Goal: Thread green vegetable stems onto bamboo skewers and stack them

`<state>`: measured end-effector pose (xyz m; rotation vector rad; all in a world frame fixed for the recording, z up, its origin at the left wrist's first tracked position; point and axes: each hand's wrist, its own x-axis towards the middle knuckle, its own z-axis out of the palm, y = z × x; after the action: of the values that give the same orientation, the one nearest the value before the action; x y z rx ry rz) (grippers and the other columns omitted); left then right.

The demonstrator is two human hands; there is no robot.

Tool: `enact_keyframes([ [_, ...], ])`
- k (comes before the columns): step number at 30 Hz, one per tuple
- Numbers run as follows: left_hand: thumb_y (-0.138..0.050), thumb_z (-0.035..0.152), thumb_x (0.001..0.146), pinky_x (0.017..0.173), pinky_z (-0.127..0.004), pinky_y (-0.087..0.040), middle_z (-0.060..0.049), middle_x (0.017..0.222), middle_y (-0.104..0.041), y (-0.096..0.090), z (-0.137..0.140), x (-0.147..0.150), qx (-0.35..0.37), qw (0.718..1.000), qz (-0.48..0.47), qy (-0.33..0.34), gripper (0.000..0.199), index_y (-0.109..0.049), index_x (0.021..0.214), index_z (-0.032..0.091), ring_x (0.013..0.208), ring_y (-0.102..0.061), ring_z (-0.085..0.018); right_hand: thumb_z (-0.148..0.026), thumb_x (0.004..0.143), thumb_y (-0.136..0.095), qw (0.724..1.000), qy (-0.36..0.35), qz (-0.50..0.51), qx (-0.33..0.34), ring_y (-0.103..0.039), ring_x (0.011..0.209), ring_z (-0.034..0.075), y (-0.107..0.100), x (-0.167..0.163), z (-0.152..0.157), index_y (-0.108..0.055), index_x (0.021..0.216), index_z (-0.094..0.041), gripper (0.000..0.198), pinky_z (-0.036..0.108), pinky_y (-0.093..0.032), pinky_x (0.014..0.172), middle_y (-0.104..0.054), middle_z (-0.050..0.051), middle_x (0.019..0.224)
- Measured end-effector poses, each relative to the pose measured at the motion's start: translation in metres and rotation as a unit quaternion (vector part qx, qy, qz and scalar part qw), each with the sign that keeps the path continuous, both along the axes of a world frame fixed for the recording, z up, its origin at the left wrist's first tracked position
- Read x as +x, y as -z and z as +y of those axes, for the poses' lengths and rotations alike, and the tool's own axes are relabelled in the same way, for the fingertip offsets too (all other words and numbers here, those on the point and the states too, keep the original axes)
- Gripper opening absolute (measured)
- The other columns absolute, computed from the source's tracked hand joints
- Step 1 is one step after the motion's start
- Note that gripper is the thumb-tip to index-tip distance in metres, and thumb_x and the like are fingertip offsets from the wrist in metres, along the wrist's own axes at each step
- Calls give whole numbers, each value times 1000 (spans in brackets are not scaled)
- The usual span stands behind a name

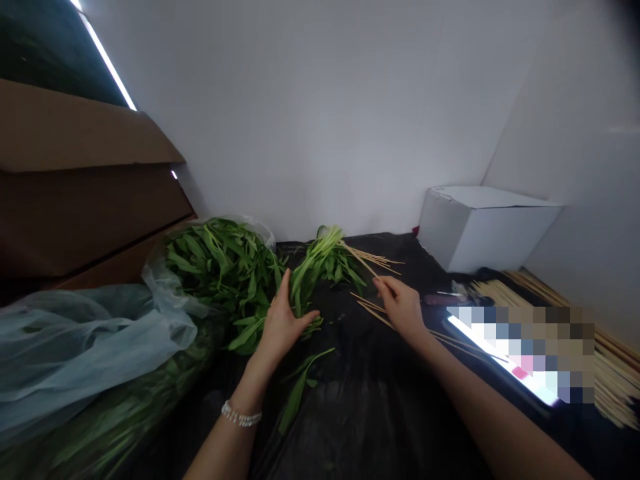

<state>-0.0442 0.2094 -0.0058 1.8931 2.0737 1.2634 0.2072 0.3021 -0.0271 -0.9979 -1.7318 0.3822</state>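
Observation:
A bunch of leafy green stems [327, 248] lies on the black covering, its pale stem ends pointing toward the wall. My left hand [285, 317] is at the near left side of these greens, thumb and forefinger spread wide; the other fingers are partly hidden. My right hand [400, 307] pinches a thin wooden stick [363, 259], whose far end reaches the stem ends of the bunch. Several more thin sticks [383, 257] lie just behind it, and others pass under my right wrist. A single leafy sprig [295, 397] rests on the cover in front of my left hand.
To the left, a clear plastic bag [155, 267] holds a heap of greens [225, 260], beside a cardboard box [90, 213]. A white box [485, 227] stands at the back right. A lit, partly pixelated screen [500, 360] and many sticks [613, 393] lie at right.

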Motion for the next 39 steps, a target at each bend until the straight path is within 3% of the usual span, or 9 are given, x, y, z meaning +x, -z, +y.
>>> enact_keyframes([
  [4, -75, 37, 70, 99, -45, -42, -15, 129, -57, 13, 4, -2, -42, 999, -3, -4, 113, 1, 152, 22, 121, -54, -30, -49, 91, -47, 993, 27, 98, -68, -52, 51, 12, 3, 2, 3, -69, 97, -19, 37, 23, -42, 53, -58, -2, 62],
  [7, -73, 38, 72, 101, -44, -41, -16, 130, -56, 18, 6, -3, -60, 998, 25, 13, 104, -10, 152, 19, 122, -53, -30, -54, 90, -44, 987, 31, 126, -91, -52, 49, 12, 7, 0, 7, -66, 102, -17, 45, 23, -44, 53, -59, -1, 65],
  [11, -68, 37, 75, 100, -45, -41, -15, 132, -55, 21, 5, -3, -94, 992, 78, 34, 83, -30, 147, 21, 121, -53, -31, -48, 93, -33, 987, 42, 45, -150, -61, 62, 14, 9, -3, 24, -64, 105, -14, 48, 25, -49, 64, -66, 4, 75],
  [14, -64, 37, 79, 101, -44, -40, -16, 134, -54, 20, 4, -2, -110, 988, 99, 35, 69, -41, 141, 18, 122, -52, -30, -39, 91, -39, 982, 26, -24, -186, -65, 74, 16, 4, -3, 44, -68, 98, -16, 37, 25, -50, 70, -70, 5, 81],
  [20, -65, 31, 77, 98, -41, -40, -12, 125, -63, 14, 1, 1, -145, 978, 136, 66, 51, -58, 126, 20, 117, -56, -29, -27, 82, -57, 939, 64, -196, -277, -67, 77, 19, -17, 1, 82, -75, 82, -20, 20, 29, -48, 73, -72, 4, 78],
  [25, -63, 31, 80, 94, -39, -42, -12, 121, -65, 13, 1, 1, -149, 976, 144, 68, 44, -61, 123, 19, 112, -59, -28, -33, 89, -51, 911, 129, -299, -253, -61, 104, 29, -39, -4, 103, -73, 100, -25, 26, 46, -41, 90, -70, 11, 105],
  [30, -62, 30, 81, 97, -38, -41, -13, 123, -64, 13, 2, 0, -159, 976, 136, 58, 45, -60, 124, 16, 115, -57, -28, -38, 94, -44, 908, 111, -356, -193, -57, 111, 30, -54, -21, 128, -71, 103, -25, 31, 48, -37, 95, -68, 12, 112],
  [39, -63, 29, 81, 98, -41, -40, -12, 124, -63, 15, 4, -1, -169, 975, 135, 58, 43, -61, 122, 20, 117, -56, -29, -38, 99, -39, 904, 108, -371, -181, -59, 109, 25, -37, -51, 178, -64, 117, -24, 34, 40, -45, 90, -65, 10, 116],
])
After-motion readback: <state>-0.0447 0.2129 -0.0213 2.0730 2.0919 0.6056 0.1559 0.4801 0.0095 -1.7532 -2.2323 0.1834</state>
